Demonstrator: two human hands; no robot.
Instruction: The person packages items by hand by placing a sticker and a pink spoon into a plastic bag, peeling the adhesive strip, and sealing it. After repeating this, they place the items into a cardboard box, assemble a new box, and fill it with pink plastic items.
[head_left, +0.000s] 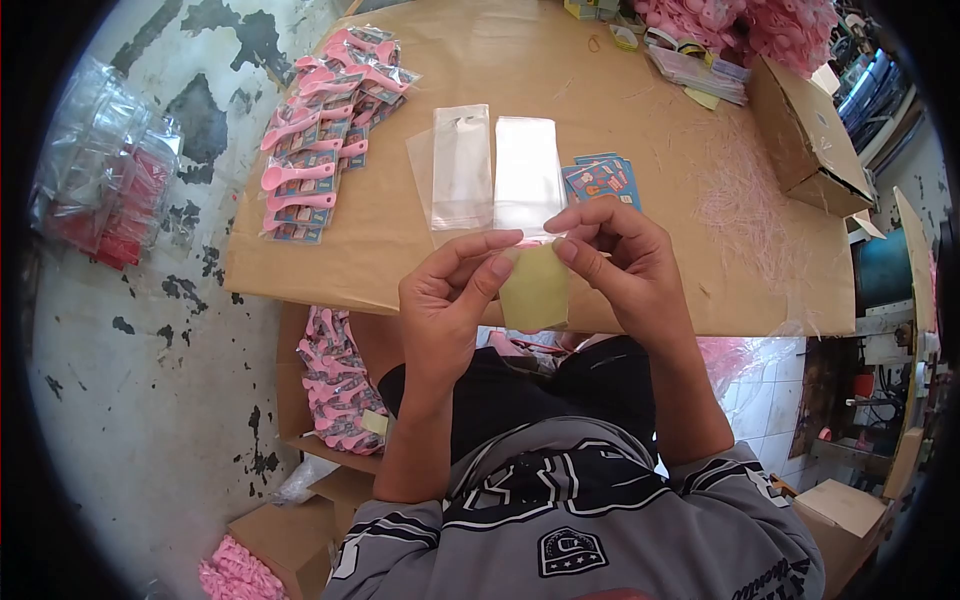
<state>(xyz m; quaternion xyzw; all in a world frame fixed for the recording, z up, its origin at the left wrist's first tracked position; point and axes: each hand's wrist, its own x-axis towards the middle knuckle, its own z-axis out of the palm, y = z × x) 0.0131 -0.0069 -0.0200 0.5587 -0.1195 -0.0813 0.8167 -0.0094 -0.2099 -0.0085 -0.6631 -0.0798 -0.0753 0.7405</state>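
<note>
**As both hands pinch, a yellowish sheet (535, 292) hangs from the fingertips**

While the left hand (448, 300) presses thumb and forefinger together on the sheet's upper left corner, the right hand (622, 262) pinches the upper right corner the same way, its other fingers curled loosely behind. The fingertips (508, 262) of the two hands nearly meet over the top edge. The sheet hangs straight down from them, in front of the near edge of the table (400, 265). Whether it is a card or a small bag cannot be told.

Just beyond the fingertips, two clear plastic sleeves (527, 175) lie side by side on the table's brown paper covering. A little beyond and right of the right fingers sits a small stack of blue printed cards (600, 180). Farther out to the left of the fingers, packed pink spoons (318, 150) overlap in a long column. Right of the fingers, thin pink shreds (745, 200) scatter over the paper, and past them a cardboard box (805, 140) stands at the table's corner. Far beyond the fingers, at the back edge, is a heap of pink pieces (740, 25).

Below and left of the fingers, under the table, a carton (295, 400) holds more pink packets. Well to the left of the fingers, a clear bag of packets (110, 170) lies on the patchy floor.
</note>
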